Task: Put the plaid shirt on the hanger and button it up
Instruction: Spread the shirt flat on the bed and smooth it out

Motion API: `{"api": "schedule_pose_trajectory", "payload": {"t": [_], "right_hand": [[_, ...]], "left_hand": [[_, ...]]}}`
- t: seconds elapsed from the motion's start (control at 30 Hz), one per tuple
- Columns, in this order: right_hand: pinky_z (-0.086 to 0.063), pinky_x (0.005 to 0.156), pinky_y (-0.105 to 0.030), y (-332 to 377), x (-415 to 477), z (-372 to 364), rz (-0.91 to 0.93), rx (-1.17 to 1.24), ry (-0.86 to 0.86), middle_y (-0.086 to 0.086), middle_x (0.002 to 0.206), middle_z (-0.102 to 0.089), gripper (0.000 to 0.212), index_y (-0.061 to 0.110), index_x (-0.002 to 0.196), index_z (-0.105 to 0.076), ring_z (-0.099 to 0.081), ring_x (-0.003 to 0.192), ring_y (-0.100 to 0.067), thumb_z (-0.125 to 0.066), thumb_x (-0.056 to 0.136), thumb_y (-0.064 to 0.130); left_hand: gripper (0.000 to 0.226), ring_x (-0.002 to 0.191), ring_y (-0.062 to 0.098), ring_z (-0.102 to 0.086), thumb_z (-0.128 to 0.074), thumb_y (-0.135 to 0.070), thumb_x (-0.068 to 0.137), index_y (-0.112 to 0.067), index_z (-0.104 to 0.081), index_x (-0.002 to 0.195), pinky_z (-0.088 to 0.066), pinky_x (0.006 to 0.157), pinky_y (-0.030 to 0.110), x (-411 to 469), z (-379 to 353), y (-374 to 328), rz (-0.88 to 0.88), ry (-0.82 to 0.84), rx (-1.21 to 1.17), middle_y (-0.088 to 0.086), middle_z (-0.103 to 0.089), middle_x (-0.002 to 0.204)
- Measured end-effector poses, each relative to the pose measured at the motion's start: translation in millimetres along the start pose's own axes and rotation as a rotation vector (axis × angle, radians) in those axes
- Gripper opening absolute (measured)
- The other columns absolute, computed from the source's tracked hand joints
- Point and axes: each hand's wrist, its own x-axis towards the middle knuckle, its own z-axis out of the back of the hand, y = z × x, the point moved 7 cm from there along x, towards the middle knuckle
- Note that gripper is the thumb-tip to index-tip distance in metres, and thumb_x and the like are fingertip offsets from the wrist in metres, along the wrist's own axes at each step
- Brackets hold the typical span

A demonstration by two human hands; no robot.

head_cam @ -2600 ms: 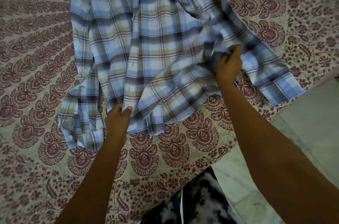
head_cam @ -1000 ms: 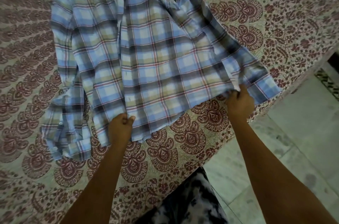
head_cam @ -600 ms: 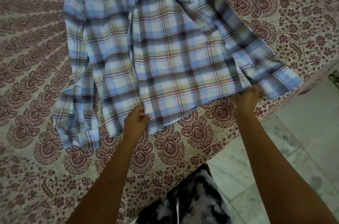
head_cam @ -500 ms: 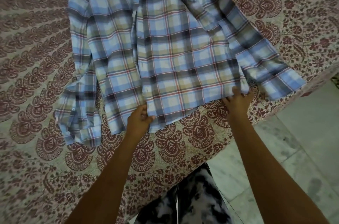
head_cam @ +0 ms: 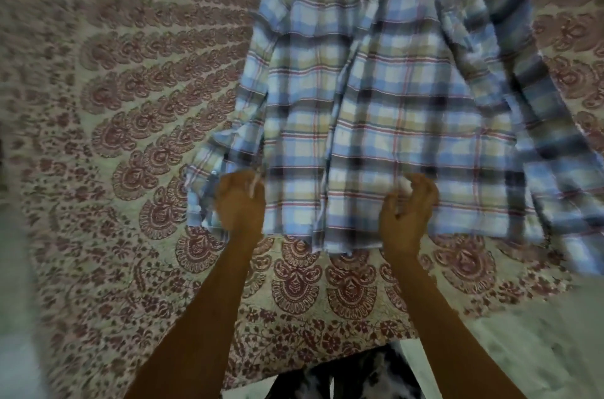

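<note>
Blue plaid shirt (head_cam: pixel 376 111) on printed bedspread (head_cam: pixel 130 104)

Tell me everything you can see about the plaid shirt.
The plaid shirt is woven cloth checked in blue, white and tan with thin red lines. It lies spread and rumpled on the patterned bedspread, hem nearest the person, sleeves trailing at both sides. The left hand and right hand each grip its hem.
</note>
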Motion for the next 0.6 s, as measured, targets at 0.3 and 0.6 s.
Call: {"api": "schedule_pose_trajectory", "payload": {"t": [0.3,0.6], "right_hand": [[-0.046,0.08,-0.033,60.7,15.8,-112.0,0.277,-0.034,0.496,-0.015,0.112,-0.055,0.025,0.002,0.107,-0.058,-0.054,0.089,-0.027,-0.046,0.086,0.009],[-0.048,0.075,-0.032,122.1,53.4,-195.2,-0.231,0.375,0.866,0.0,0.086,-0.064,0.017,0.023,0.096,-0.058,-0.061,0.078,-0.013,-0.042,0.098,0.03]], "left_hand": [[0.047,0.101,0.035,-0.057,-0.067,-0.025,0.08,-0.007,-0.052,0.121,-0.044,0.09,0.044,22.8,14.7,110.9,0.609,0.009,-0.147,0.023,-0.059,0.117],[0.018,0.086,0.017,-0.051,-0.049,-0.012,0.075,-0.001,-0.062,0.078,-0.044,0.075,0.019,29.7,125.5,-12.6,-0.263,-0.523,-0.374,0.008,-0.054,0.097]]}}
